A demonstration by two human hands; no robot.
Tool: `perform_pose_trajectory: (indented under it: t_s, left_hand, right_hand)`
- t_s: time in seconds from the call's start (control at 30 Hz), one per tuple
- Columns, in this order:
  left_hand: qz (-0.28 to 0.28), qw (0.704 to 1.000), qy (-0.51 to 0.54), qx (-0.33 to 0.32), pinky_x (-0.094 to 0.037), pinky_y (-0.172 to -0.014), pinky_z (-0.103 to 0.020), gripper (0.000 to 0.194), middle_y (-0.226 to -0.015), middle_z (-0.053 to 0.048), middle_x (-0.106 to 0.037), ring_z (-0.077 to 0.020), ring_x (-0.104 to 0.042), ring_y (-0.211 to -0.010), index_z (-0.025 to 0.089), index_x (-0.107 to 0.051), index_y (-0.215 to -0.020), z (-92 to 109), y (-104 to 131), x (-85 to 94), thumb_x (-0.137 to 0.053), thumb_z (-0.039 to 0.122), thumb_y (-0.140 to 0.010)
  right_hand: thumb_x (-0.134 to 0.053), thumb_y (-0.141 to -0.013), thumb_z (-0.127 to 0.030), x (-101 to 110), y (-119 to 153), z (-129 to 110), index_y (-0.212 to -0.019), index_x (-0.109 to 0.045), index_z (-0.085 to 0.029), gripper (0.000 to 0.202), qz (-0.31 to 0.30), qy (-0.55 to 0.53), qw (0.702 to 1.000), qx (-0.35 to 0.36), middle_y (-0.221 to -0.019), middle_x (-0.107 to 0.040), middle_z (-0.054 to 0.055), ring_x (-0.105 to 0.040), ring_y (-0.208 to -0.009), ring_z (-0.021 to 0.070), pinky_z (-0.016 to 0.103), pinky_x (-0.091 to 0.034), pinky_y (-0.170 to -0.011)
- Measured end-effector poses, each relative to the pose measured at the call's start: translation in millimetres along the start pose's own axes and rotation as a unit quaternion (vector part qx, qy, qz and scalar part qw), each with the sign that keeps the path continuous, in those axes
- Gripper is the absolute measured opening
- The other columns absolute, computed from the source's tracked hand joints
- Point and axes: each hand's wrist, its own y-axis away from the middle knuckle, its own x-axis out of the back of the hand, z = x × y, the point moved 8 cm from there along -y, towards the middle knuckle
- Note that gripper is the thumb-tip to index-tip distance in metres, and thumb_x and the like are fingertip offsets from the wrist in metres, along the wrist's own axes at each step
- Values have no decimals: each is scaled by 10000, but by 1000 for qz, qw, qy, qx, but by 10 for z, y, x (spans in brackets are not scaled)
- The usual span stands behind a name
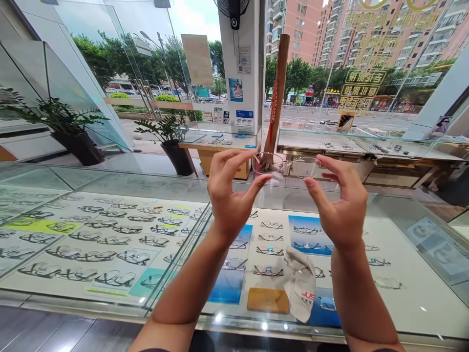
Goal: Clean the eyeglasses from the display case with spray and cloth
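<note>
A pair of thin-framed eyeglasses (283, 164) is held up in the air between my two hands, above the glass display counter. My left hand (234, 188) grips the left end of the frame with thumb and fingers. On the other side, my right hand (339, 195) pinches the right end near the lens edge. Below them a crumpled pale cloth (301, 286) with red lettering lies on the counter top. A brown flat case or pad (268, 300) is just left of the cloth.
Rows of eyeglasses (117, 278) fill the display counter (190, 252) under glass. Farther back are more glass showcases (330, 139), a wooden post (278, 93), and potted plants (178, 142) (76, 129). Beyond the windows lies a street.
</note>
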Motion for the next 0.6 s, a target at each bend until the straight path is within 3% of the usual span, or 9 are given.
perform_pose_trajectory:
  t_s: [0.27, 0.6]
  left_hand:
    - [-40, 995, 74, 46, -645, -939, -385, 520, -1352, -91, -669, -247, -690, -1241, 284, -642, -1356, -117, 49, -171, -858, 355, -889]
    - [-15, 994, 80, 68, -638, -898, -365, 534, -1281, -75, -712, -230, -733, -1149, 268, -656, -1328, -235, 105, -231, -881, 407, -864]
  right_hand:
    - [-716, -984, -280, 6, 43, -130, -1357, -685, -300, 375, 43, 31, 997, 49, -1258, -725, 77, -673, -1187, 302, 512, -603, -987]
    - [-748, -972, -234, 0, 66, -190, -1362, -682, -292, 400, 46, 29, 996, 65, -1246, -716, 76, -669, -1178, 296, 487, -613, -964]
